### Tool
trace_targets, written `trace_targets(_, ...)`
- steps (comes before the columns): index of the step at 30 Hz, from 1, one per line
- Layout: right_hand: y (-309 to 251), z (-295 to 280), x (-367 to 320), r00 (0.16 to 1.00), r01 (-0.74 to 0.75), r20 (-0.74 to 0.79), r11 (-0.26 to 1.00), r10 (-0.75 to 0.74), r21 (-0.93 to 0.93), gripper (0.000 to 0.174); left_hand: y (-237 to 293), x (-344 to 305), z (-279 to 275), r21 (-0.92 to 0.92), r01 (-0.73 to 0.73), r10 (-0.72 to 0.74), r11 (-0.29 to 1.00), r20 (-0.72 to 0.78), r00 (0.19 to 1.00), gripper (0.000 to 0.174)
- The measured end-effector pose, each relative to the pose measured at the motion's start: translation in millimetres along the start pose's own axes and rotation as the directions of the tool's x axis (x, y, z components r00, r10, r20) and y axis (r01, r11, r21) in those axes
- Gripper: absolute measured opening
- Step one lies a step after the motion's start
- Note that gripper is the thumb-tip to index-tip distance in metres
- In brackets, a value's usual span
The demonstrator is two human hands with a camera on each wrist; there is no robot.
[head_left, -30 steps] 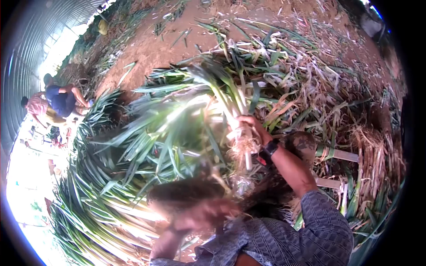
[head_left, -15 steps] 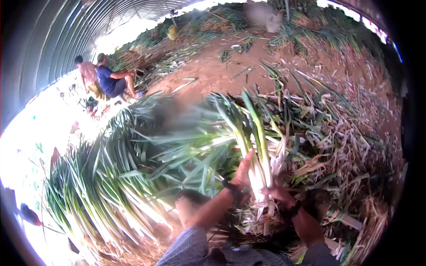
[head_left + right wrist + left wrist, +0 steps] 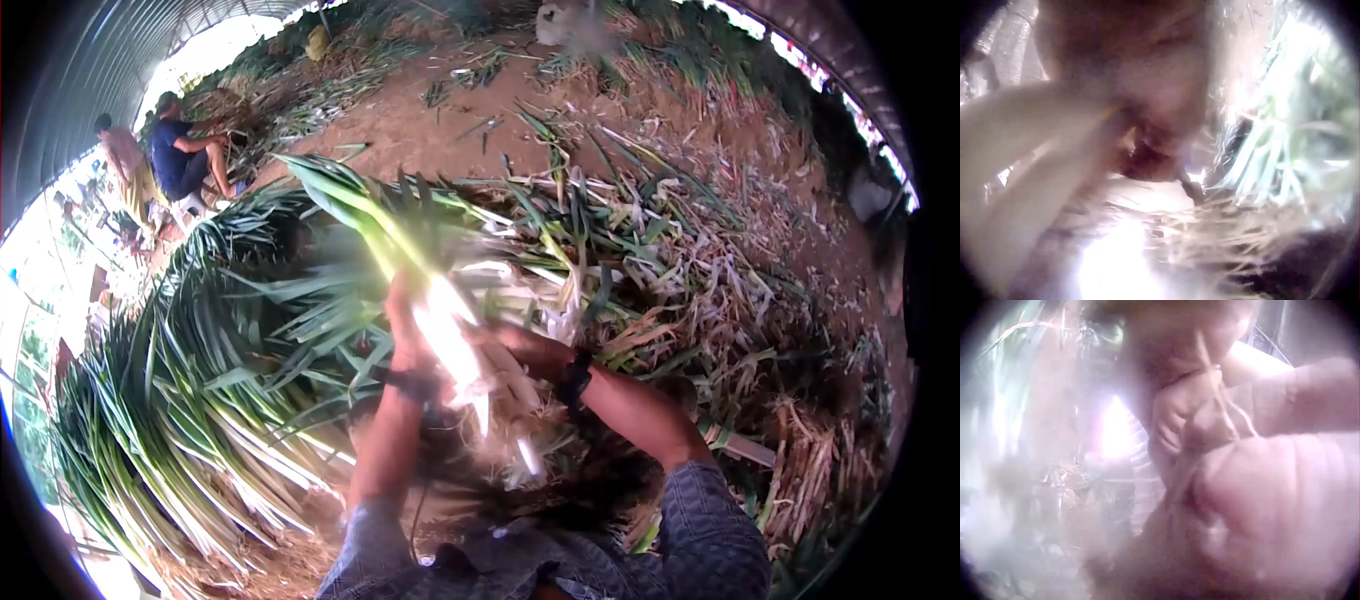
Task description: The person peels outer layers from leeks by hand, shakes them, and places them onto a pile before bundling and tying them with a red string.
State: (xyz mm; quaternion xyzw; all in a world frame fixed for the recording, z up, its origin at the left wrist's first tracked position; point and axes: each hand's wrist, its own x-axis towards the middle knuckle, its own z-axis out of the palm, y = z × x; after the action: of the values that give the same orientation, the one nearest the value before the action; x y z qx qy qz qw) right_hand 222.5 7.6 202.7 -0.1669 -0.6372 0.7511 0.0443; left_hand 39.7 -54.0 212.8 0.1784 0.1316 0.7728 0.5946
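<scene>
A bundle of long green-and-white stalks (image 3: pixel 445 318) slants across the middle of the head view, leaves up and to the left, roots down. The left hand (image 3: pixel 408 325) grips its left side, thumb up along the stalks. On the right side the right hand (image 3: pixel 528 350) holds the white part above the roots. In the left wrist view the curled fingers of the left hand (image 3: pixel 1254 450) show large, with thin root strands across them. Blurred in the right wrist view, the right hand (image 3: pixel 1141 75) is around pale stalks (image 3: pixel 1029 162), with stringy roots (image 3: pixel 1222 237) below.
A long row of similar stalks (image 3: pixel 200 430) lies at the left. Loose leaves and peelings (image 3: pixel 680 260) cover the ground at the right, beside a heap of dry stalks (image 3: pixel 805 460). Two people (image 3: pixel 180 160) are at the upper left near bare soil (image 3: pixel 420 130).
The left hand, low and away from the bundle a second ago, now grips it with the right hand. Since half a second ago the bundle has shifted left in view and tilted further left.
</scene>
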Motion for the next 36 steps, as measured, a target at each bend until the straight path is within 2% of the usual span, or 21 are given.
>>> trace_targets(2, -30, 7, -6, 0.985, -0.171, 0.040, 0.983, 0.168, 0.063, 0.064, 3, -6, 7, 0.190, -0.003, 0.058, 0.982, -0.286, 0.957, 0.043)
trace_targets(3, -22, -5, 0, 0.993, -0.101, 0.037, 0.981, 0.108, -0.168, 0.077, 12, -2, -15, 0.016, 0.130, -0.117, 0.991, -0.344, 0.932, 0.037)
trace_targets(6, -43, -13, -17, 0.979, 0.062, -0.152, 0.905, -0.138, -0.421, 0.073, 19, -4, -33, 0.324, 0.069, 0.000, 0.944, -0.206, 0.979, 0.034)
trace_targets(7, -57, -7, -25, 0.970, 0.103, -0.163, 0.915, -0.179, -0.390, 0.068, 19, -3, -40, 0.397, 0.062, 0.013, 0.916, -0.184, 0.983, 0.034)
trace_targets(9, -68, 11, -33, 0.955, 0.186, -0.033, 0.679, -0.296, -0.710, 0.058, 6, 13, -96, 0.367, 0.150, -0.062, 0.918, -0.240, 0.969, 0.031)
trace_targets(10, -65, 17, -34, 0.938, 0.211, 0.040, 0.474, -0.345, -0.855, 0.055, -6, 20, -117, 0.565, 0.074, 0.035, 0.822, -0.181, 0.983, 0.029)
trace_targets(11, -63, 13, -28, 0.998, 0.037, 0.018, 0.323, -0.060, -0.946, 0.047, -19, 27, -135, 0.733, -0.012, 0.123, 0.680, -0.099, 0.987, 0.027)
trace_targets(12, -34, 0, -20, 0.914, 0.332, 0.247, 0.243, -0.322, -0.912, 0.035, -20, 27, -123, 0.563, 0.079, 0.077, 0.823, -0.249, 0.966, 0.024)
trace_targets(13, -36, 7, -22, 0.927, 0.312, 0.228, 0.274, -0.297, -0.910, 0.027, -22, 27, -112, 0.350, 0.121, 0.028, 0.929, -0.392, 0.919, 0.021)
trace_targets(14, -38, 15, -25, 0.939, 0.294, 0.213, 0.307, -0.270, -0.905, 0.019, -21, 29, -108, 0.359, 0.112, 0.034, 0.926, -0.377, 0.926, 0.021)
trace_targets(17, -35, 23, -49, 0.952, 0.055, 0.253, 0.720, 0.170, -0.692, 0.013, -25, 34, -123, 0.311, 0.114, 0.024, 0.944, -0.406, 0.913, 0.024)
trace_targets(20, -35, 30, -111, 0.894, 0.251, 0.447, 0.790, 0.032, -0.560, 0.023, -14, 34, -122, 0.244, 0.025, 0.093, 0.970, -0.461, 0.882, 0.028)
trace_targets(22, -70, -14, -142, 0.994, -0.029, 0.051, 0.664, 0.100, -0.747, 0.020, -21, 41, -142, 0.222, 0.034, 0.068, 0.974, -0.435, 0.898, 0.029)
trace_targets(24, -93, -73, -182, 0.840, -0.539, -0.299, 0.635, 0.453, -0.553, 0.021, -33, 61, -183, 0.225, -0.030, 0.118, 0.974, -0.393, 0.912, 0.028)
trace_targets(26, -91, -116, -217, 0.679, -0.654, -0.538, 0.079, 0.499, -0.752, 0.035, -37, 70, -212, 0.217, -0.016, 0.091, 0.976, -0.341, 0.935, 0.025)
trace_targets(29, -76, -129, -256, 0.815, -0.575, -0.578, -0.073, 0.038, -0.815, 0.049, -38, 61, -174, 0.229, 0.018, 0.074, 0.973, -0.389, 0.918, 0.023)
trace_targets(31, -63, -94, -211, 0.835, -0.315, -0.471, 0.454, -0.284, -0.833, 0.040, -40, 50, -134, 0.259, 0.046, 0.081, 0.965, -0.458, 0.885, 0.022)
trace_targets(32, -75, -60, -179, 0.870, -0.349, -0.455, 0.413, -0.190, -0.841, 0.036, -43, 49, -126, 0.286, 0.086, 0.071, 0.954, -0.497, 0.865, 0.022)
trace_targets(33, -65, -37, -153, 0.890, -0.134, -0.292, 0.411, -0.350, -0.902, 0.032, -43, 45, -115, 0.294, 0.073, 0.082, 0.953, -0.482, 0.872, 0.022)
trace_targets(35, -45, -5, -106, 0.929, 0.025, -0.047, 0.189, -0.367, -0.982, 0.031, -46, 39, -99, 0.300, 0.034, 0.111, 0.953, -0.453, 0.885, 0.021)
trace_targets(36, -30, 5, -94, 0.974, -0.107, -0.155, 0.269, -0.165, -0.957, 0.035, -48, 39, -102, 0.322, 0.038, 0.118, 0.946, -0.450, 0.885, 0.021)
